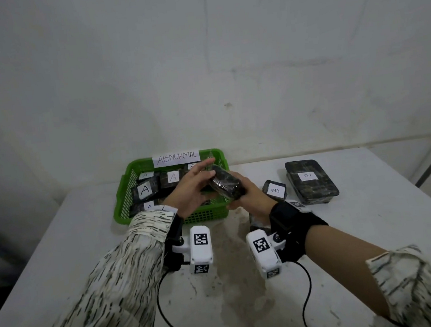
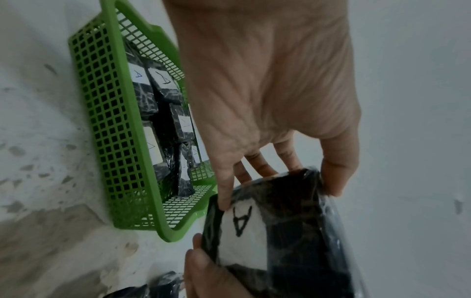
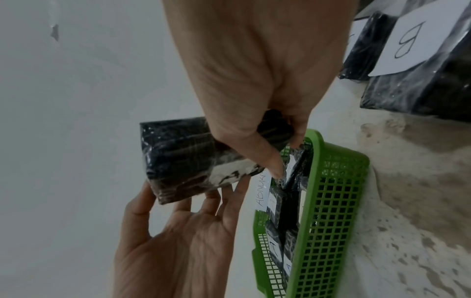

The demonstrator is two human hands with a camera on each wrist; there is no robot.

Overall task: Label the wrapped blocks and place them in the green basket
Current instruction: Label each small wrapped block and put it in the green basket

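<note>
A dark block wrapped in clear film (image 1: 227, 186) is held tilted over the near right corner of the green basket (image 1: 125, 199). My right hand (image 1: 249, 195) grips its near end, thumb on the labelled face. My left hand (image 1: 194, 188) lies against the far end with straight, spread fingers (image 3: 211, 201) and the thumb at one corner. The block (image 2: 288, 231) carries a white label with an A (image 2: 242, 223). Several A-labelled blocks (image 1: 145, 190) lie in the basket (image 2: 109, 121), which bears a paper sign reading ABNORMAL (image 1: 176, 158).
On the white table (image 1: 363, 241), right of the basket, lie a small wrapped block marked B (image 1: 275, 189) and a larger one marked B (image 1: 310, 181). Another dark wrapped piece (image 1: 255, 221) shows under my right wrist. A wall stands close behind. Camera cables trail toward me.
</note>
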